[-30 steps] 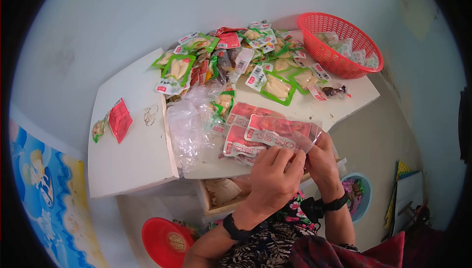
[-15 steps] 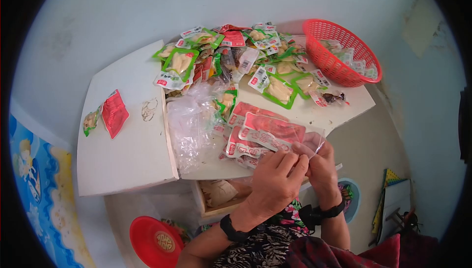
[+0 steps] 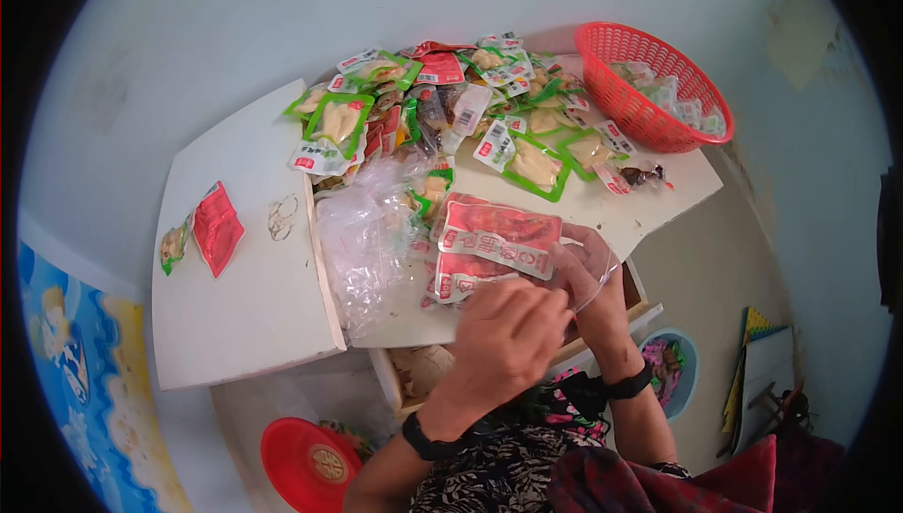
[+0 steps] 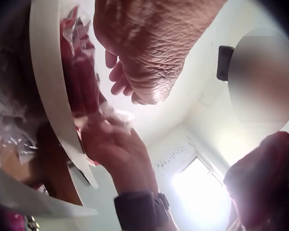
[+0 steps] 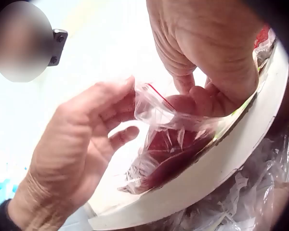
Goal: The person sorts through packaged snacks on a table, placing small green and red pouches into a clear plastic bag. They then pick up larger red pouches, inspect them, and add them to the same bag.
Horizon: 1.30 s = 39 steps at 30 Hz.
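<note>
A clear zip bag (image 5: 156, 113) with a red line along its mouth has red food packets (image 3: 499, 231) in and under it. My right hand (image 3: 594, 278) holds the bag at its mouth; in the right wrist view its fingers show through the clear plastic. My left hand (image 3: 513, 334) hovers in front of the bag, slightly blurred. In the right wrist view its fingertips (image 5: 127, 86) are right at the bag's edge, with the thumb apart. The left wrist view shows the fingers of this hand (image 4: 149, 53) hanging loosely bent with nothing between them.
Loose clear bags (image 3: 362, 231) lie left of the packets. A heap of green-edged food packets (image 3: 339, 123) fills the table's back, with a red basket (image 3: 649, 127) at right. A red packet (image 3: 218, 231) lies on the left board. Below are an open drawer (image 3: 400, 400) and a red basin (image 3: 292, 466).
The left hand has come off the bag's mouth and moved slightly left and down. The red packet in the bag has shifted back onto the others, with the right hand still on the bag.
</note>
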Motion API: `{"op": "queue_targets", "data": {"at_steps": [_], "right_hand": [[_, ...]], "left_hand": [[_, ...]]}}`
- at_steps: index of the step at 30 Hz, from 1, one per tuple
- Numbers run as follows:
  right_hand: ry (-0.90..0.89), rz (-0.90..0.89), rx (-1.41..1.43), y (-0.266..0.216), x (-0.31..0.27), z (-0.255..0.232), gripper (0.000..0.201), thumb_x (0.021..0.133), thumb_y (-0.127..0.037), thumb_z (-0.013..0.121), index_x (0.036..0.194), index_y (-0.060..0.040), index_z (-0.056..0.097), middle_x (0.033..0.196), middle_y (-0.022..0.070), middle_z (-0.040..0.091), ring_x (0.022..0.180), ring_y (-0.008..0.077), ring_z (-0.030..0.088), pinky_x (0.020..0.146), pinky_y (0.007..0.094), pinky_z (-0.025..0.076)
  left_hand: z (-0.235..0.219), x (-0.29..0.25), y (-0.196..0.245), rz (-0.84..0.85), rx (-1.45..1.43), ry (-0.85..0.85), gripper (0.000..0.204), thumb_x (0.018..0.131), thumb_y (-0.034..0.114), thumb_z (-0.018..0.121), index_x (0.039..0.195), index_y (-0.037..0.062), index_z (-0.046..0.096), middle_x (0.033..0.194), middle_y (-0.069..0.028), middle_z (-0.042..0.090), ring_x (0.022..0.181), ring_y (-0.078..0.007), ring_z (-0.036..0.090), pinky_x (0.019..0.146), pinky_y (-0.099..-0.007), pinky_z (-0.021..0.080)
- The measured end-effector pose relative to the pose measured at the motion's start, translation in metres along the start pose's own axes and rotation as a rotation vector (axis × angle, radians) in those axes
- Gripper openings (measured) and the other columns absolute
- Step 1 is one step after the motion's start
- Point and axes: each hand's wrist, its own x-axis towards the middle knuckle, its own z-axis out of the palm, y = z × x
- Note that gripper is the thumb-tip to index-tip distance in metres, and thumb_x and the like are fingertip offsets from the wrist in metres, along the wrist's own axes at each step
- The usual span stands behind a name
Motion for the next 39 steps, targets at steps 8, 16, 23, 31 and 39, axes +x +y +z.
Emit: {"op": "queue_targets", "data": {"at_steps": [8,16,23,31,39], "right_hand": [[0.024,0.038,-0.059,0.006,-0.006,-0.01,0.034,0.095,-0.008,0.075,0.121,0.0055,0.057,0.09,0.0095,0.074,0.06,0.0116,0.065,0.052,0.0247,0.051],[0.014,0.031,-0.062,0.002,-0.005,-0.009,0.033,0.095,-0.006,0.074,0.121,0.0058,0.057,0.092,0.0107,0.075,0.062,0.0107,0.064,0.054,0.0244,0.05],[0.01,0.053,-0.026,0.004,-0.002,-0.01,0.033,0.095,-0.005,0.074,0.121,0.0052,0.058,0.092,0.0095,0.075,0.061,0.0105,0.064,0.053,0.0236,0.05],[0.008,0.067,0.023,0.003,-0.001,-0.012,0.032,0.093,-0.006,0.076,0.118,0.0058,0.06,0.088,0.0081,0.074,0.057,0.0097,0.063,0.049,0.0235,0.05],[0.043,0.08,-0.018,-0.003,-0.004,-0.007,0.034,0.092,-0.009,0.079,0.117,0.0057,0.061,0.089,0.0059,0.071,0.065,0.0092,0.063,0.056,0.0237,0.051]], "left_hand": [[-0.028,-0.024,-0.033,-0.243,0.132,0.083,0.06,0.093,0.009,0.069,0.147,-0.0066,0.048,0.143,-0.0246,0.057,0.134,-0.0415,0.053,0.112,-0.0497,0.043],[-0.022,-0.04,-0.042,-0.326,-0.031,0.187,0.056,0.098,0.003,0.056,0.152,-0.0068,0.043,0.151,-0.0255,0.051,0.141,-0.0387,0.049,0.117,-0.0478,0.04],[-0.025,-0.035,-0.045,-0.272,0.037,0.092,0.047,0.097,0.0,0.052,0.144,-0.0034,0.057,0.144,-0.0223,0.059,0.139,-0.04,0.051,0.117,-0.0488,0.04],[-0.025,-0.036,-0.048,-0.312,-0.038,0.055,0.05,0.093,0.003,0.059,0.142,-0.0044,0.057,0.14,-0.0246,0.06,0.135,-0.0411,0.054,0.115,-0.0501,0.042],[-0.024,-0.033,-0.045,-0.29,0.003,0.053,0.056,0.088,0.006,0.066,0.143,-0.0056,0.055,0.14,-0.0256,0.059,0.131,-0.0427,0.056,0.111,-0.0496,0.046]]}}
